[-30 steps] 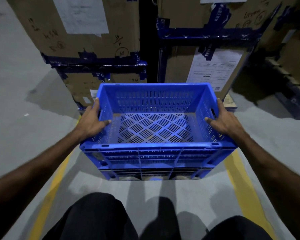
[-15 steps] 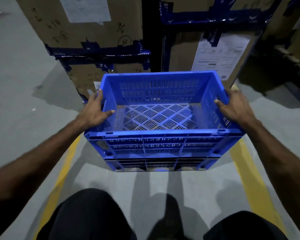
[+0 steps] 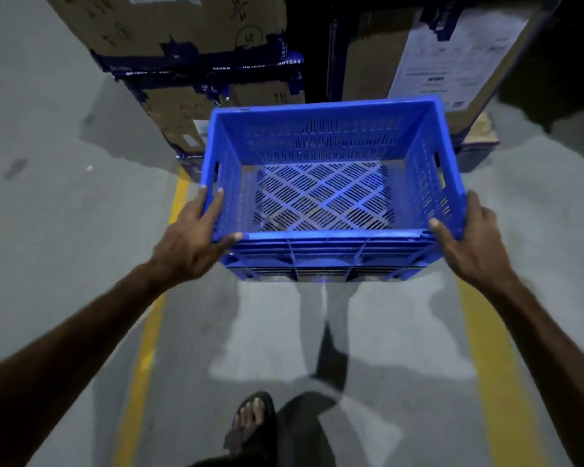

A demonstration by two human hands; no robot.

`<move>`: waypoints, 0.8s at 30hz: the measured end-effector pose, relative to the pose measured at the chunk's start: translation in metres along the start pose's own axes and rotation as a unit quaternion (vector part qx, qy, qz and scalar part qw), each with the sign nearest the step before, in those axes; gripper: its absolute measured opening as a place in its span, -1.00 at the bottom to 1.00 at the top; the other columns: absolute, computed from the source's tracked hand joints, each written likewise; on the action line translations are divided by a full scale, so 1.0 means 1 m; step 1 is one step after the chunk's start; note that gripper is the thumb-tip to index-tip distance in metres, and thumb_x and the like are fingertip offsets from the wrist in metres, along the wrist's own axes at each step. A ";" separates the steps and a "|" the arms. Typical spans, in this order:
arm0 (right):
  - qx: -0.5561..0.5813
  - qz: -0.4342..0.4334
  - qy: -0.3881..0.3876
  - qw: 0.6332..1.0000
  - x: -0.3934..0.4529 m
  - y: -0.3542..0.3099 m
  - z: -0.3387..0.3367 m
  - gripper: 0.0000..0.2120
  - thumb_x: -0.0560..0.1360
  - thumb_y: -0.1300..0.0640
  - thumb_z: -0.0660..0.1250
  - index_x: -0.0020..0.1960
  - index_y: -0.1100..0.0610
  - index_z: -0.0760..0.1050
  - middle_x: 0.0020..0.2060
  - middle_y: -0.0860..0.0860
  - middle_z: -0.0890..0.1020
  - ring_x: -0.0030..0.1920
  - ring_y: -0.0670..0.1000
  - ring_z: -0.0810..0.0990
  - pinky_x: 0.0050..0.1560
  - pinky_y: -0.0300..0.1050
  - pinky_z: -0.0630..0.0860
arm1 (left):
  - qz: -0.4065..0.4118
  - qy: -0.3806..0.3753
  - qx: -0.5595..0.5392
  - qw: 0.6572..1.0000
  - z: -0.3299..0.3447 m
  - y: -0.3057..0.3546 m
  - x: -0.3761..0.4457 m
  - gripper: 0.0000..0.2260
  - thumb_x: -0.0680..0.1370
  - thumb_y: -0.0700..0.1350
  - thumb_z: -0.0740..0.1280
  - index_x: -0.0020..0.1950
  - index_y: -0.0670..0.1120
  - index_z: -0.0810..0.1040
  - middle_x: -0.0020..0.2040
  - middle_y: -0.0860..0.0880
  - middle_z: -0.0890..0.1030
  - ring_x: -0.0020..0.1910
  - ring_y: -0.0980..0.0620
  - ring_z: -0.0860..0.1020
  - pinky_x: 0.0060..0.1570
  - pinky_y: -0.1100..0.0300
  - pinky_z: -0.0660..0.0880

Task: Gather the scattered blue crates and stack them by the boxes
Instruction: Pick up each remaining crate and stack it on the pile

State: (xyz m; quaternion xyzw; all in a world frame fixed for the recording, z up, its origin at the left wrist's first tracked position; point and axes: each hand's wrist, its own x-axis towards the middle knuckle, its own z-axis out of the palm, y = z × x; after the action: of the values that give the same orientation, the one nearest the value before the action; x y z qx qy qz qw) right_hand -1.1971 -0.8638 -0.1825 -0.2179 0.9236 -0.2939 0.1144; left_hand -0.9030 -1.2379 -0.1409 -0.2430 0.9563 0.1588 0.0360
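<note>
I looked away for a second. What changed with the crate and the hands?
The blue crate moved forward, closer to the cardboard boxes. The left hand and right hand slid back to its near corners. Both still hold it; it stays empty.

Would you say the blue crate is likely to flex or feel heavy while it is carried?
The blue crate probably stays stiff: its outer wall is ribbed. It likely feels light, being empty with slotted walls and floor. The left hand and right hand hold only its near corners, so it might tip forward.

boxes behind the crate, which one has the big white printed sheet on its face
The right cardboard box, with the white sheet; the left stack shows only blue tape and scribbles.
</note>
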 end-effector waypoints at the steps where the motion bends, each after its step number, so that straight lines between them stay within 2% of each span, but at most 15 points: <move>1: -0.001 0.004 -0.016 1.000 -0.014 -0.002 -0.004 -0.26 0.52 -0.28 0.21 0.54 0.13 0.18 0.31 0.28 0.46 0.32 0.23 0.38 0.30 0.17 0.42 | 0.015 -0.007 0.008 1.000 -0.003 0.002 -0.017 -0.17 0.60 0.37 0.12 0.67 -0.16 0.07 0.61 -0.38 0.12 0.59 -0.32 0.19 0.51 -0.15 0.28; 3: -0.006 0.019 -0.056 0.998 -0.042 -0.009 -0.020 -0.20 0.54 -0.23 0.28 0.61 0.13 0.10 0.42 0.27 0.41 0.42 0.22 0.32 0.41 0.16 0.35 | 0.007 -0.035 0.016 0.999 -0.015 0.013 -0.053 -0.18 0.59 0.39 0.09 0.67 -0.12 0.08 0.60 -0.36 0.17 0.55 -0.35 0.26 0.38 -0.20 0.41; 5: -0.017 0.041 -0.095 0.994 -0.073 -0.023 -0.044 -0.19 0.57 -0.09 0.36 0.64 0.14 0.04 0.49 0.29 0.32 0.49 0.25 0.27 0.46 0.17 0.29 | -0.011 -0.069 0.009 0.998 -0.033 0.028 -0.089 -0.13 0.56 0.44 0.03 0.67 -0.13 0.10 0.60 -0.34 0.19 0.54 -0.34 0.28 0.32 -0.23 0.46; 9: -0.018 0.070 -0.152 0.986 -0.129 -0.068 -0.111 -0.23 0.59 -0.04 0.38 0.64 0.21 0.10 0.49 0.34 0.32 0.50 0.30 0.31 0.46 0.12 0.27 | -0.021 -0.136 -0.006 0.990 -0.087 0.066 -0.159 0.01 0.49 0.55 -0.13 0.65 -0.20 0.12 0.57 -0.37 0.24 0.52 -0.36 0.31 0.41 -0.21 0.39; 13: -0.014 0.113 -0.219 0.969 -0.188 -0.124 -0.187 -0.25 0.61 -0.09 0.35 0.63 0.20 0.12 0.53 0.27 0.32 0.53 0.24 0.31 0.50 0.06 0.25 | -0.044 -0.185 -0.034 0.981 -0.169 0.115 -0.227 -0.14 0.57 0.40 0.10 0.67 -0.15 0.07 0.57 -0.33 0.25 0.55 -0.29 0.28 0.49 -0.13 0.28; 16: 0.029 0.134 -0.226 0.964 -0.239 -0.165 -0.235 -0.29 0.59 -0.07 0.37 0.62 0.15 0.20 0.48 0.23 0.41 0.47 0.23 0.41 0.45 0.08 0.36 | -0.033 -0.160 -0.087 0.983 -0.227 0.149 -0.277 -0.13 0.58 0.43 0.08 0.62 -0.23 0.19 0.45 -0.33 0.43 0.47 -0.28 0.38 0.41 -0.07 0.36; 19: 0.087 0.151 -0.211 0.962 -0.297 -0.198 -0.274 -0.35 0.58 -0.03 0.41 0.58 0.12 0.28 0.41 0.19 0.49 0.40 0.22 0.49 0.36 0.11 0.45 | -0.084 -0.109 -0.173 0.975 -0.266 0.185 -0.330 -0.29 0.59 0.24 0.32 0.59 -0.16 0.30 0.42 -0.24 0.47 0.40 -0.19 0.46 0.35 0.17 0.31; 20: 0.096 0.149 -0.209 0.962 -0.316 -0.208 -0.286 -0.37 0.58 -0.01 0.41 0.57 0.12 0.29 0.41 0.18 0.49 0.40 0.21 0.50 0.35 0.12 0.46 | -0.105 -0.098 -0.207 0.968 -0.275 0.195 -0.346 -0.29 0.57 0.24 0.33 0.60 -0.12 0.31 0.45 -0.20 0.45 0.40 -0.16 0.46 0.37 0.17 0.32; 22: 0.129 0.163 -0.179 0.962 -0.352 -0.226 -0.307 -0.40 0.59 0.03 0.41 0.56 0.13 0.32 0.40 0.17 0.49 0.38 0.21 0.51 0.34 0.12 0.48 | -0.136 -0.085 -0.263 0.951 -0.288 0.210 -0.375 -0.30 0.55 0.26 0.32 0.60 -0.03 0.30 0.49 -0.12 0.41 0.42 -0.11 0.45 0.42 0.04 0.37; 24: 0.161 0.189 -0.130 0.960 -0.384 -0.239 -0.323 -0.45 0.59 0.05 0.41 0.52 0.12 0.36 0.37 0.14 0.52 0.33 0.17 0.54 0.33 0.13 0.49 | -0.150 -0.061 -0.283 0.945 -0.298 0.215 -0.399 -0.37 0.59 0.19 0.36 0.60 -0.01 0.31 0.49 -0.10 0.41 0.40 -0.11 0.47 0.40 -0.01 0.39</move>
State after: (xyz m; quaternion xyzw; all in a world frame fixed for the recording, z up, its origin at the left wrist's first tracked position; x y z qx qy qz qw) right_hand -0.8890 -0.6991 0.2493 -0.0544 0.8654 -0.3813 0.3205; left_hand -0.6521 -0.9734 0.2609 -0.3740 0.8205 0.4298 0.0472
